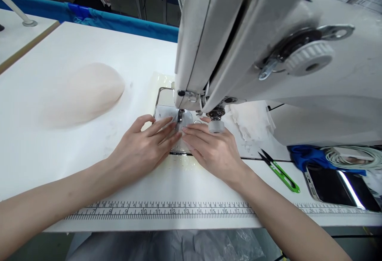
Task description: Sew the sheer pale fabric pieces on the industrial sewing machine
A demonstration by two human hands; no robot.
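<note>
My left hand (146,143) lies palm down left of the presser foot (180,115), its fingers stretched out and fingertips close to the foot. From the other side my right hand (213,145) reaches in, fingers extended flat, partly behind the machine's white knob (216,126). The fingertips of both hands nearly meet on the metal bed plate (167,98) of the sewing machine (253,34). Whether thin material lies under the fingers, I cannot tell. Left of my left hand, a pale, sheer, rounded piece of fabric (95,90) rests on the white table.
White folded fabric (250,119) sits under the machine arm. Green thread snips (280,171), a phone (340,187), blue cloth (304,157) and a coiled cable (349,157) are on the right. A printed ruler (173,211) runs along the front edge. Blue fabric (128,22) borders the far edge.
</note>
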